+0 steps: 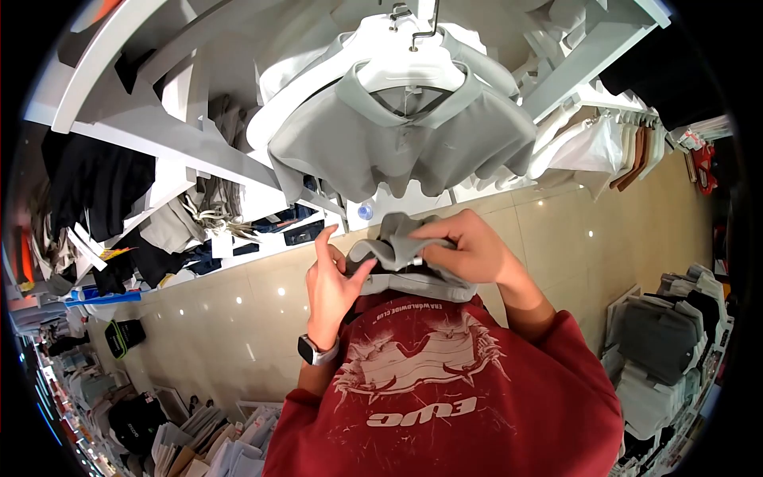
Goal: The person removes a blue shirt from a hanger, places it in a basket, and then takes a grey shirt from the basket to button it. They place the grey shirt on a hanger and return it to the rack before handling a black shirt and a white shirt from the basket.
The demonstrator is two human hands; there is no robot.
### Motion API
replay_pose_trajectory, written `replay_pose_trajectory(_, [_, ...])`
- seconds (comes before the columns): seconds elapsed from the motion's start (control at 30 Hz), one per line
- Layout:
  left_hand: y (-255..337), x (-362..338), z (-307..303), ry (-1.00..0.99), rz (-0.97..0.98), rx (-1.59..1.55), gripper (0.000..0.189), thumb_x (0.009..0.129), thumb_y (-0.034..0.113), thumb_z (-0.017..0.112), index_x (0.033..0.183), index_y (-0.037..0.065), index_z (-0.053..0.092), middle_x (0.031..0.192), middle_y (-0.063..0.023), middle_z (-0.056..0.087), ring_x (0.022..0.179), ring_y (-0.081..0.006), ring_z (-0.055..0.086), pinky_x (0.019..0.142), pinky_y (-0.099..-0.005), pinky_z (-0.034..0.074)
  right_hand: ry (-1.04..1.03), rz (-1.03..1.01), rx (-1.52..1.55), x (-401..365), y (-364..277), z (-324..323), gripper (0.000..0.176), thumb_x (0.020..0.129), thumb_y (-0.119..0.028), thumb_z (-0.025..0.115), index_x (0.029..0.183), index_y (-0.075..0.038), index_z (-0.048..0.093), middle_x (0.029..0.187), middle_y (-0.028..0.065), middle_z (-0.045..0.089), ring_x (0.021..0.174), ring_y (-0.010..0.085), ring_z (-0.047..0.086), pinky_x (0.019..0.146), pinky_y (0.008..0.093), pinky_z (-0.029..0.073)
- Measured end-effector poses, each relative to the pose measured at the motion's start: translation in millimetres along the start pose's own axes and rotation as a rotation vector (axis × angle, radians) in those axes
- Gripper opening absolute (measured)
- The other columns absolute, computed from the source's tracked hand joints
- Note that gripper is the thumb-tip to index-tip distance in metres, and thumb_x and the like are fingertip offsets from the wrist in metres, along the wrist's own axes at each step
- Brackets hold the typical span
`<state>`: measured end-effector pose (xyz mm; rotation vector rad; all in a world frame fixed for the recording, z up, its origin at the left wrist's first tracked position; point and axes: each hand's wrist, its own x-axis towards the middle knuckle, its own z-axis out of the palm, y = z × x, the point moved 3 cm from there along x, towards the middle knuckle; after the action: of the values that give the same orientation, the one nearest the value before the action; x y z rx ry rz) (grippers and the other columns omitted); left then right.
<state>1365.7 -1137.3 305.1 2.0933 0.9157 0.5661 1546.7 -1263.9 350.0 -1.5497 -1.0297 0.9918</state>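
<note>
A folded grey garment (389,253) is held up in front of my chest; its kind cannot be made out. My right hand (469,250) pinches its upper right edge between thumb and fingers. At its left side, my left hand (330,278) has the index finger raised and the thumb stretched towards the fabric, the thumb tip at or touching its edge. A watch (317,350) is on my left wrist. Just beyond my hands, a grey polo shirt (397,135) hangs on a white hanger (409,70), with more shirts behind it.
White shelving (183,135) with dark clothes (95,179) and folded jeans (304,232) runs along the left. More clothes (636,151) hang at right. Folded stacks (660,350) stand behind me on the right, others (214,441) at lower left. A black-and-green item (125,338) lies on the tiled floor (262,318).
</note>
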Motion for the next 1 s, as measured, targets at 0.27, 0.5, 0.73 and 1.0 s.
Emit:
replay_pose_trajectory(0.27, [-6.6,11.9,9.0,-0.185,0.216,-0.118,0.009,0.068,0.004,0.066,0.071,-0.004,0.062,0.066,-0.0105,0.05,0.059,-0.0229,0.052,0.055,-0.0321,0.041,-0.21,-0.061,0.067,-0.9,-24.1,-8.0,0.025,0.077,-0.001,0.057,0.1,0.002,0.067,0.074,0.0082,0.065,0.062,0.0094,0.052,0.057,0.0255,0.043])
replay_pose_trajectory(0.5, [-0.7,-0.5,-17.4,-0.107,-0.218,-0.898,0.006,0.066,-0.007,0.057,0.067,-0.007,0.063,0.064,-0.0032,0.057,0.058,-0.0087,0.048,0.055,-0.0223,0.035,0.367,-0.391,-0.231,42.8,-44.2,-93.7,0.017,0.082,-0.012,0.065,0.095,-0.002,0.069,0.09,0.0064,0.068,0.077,0.0112,0.059,0.07,0.0267,0.049])
replay_pose_trajectory(0.73, [8.9,-14.6,-0.6,-0.047,-0.204,-0.752,0.008,0.077,-0.008,0.058,0.082,-0.009,0.064,0.073,-0.0007,0.059,0.067,-0.0056,0.047,0.059,-0.0213,0.036,0.339,-0.163,-0.494,138.1,-36.8,-158.8,0.023,0.087,-0.013,0.063,0.104,0.002,0.066,0.094,0.0057,0.068,0.089,0.0104,0.06,0.079,0.0243,0.047])
replay_pose_trajectory(1.0, [6.0,-17.0,-9.9,-0.082,-0.26,-0.656,0.006,0.078,-0.008,0.058,0.072,-0.007,0.058,0.069,0.0009,0.055,0.066,-0.0045,0.044,0.057,-0.0214,0.034,-0.085,-0.177,-0.238,172.0,-38.7,-172.0,0.041,0.087,-0.009,0.06,0.126,0.003,0.053,0.113,0.0087,0.064,0.098,0.0106,0.061,0.085,0.024,0.046])
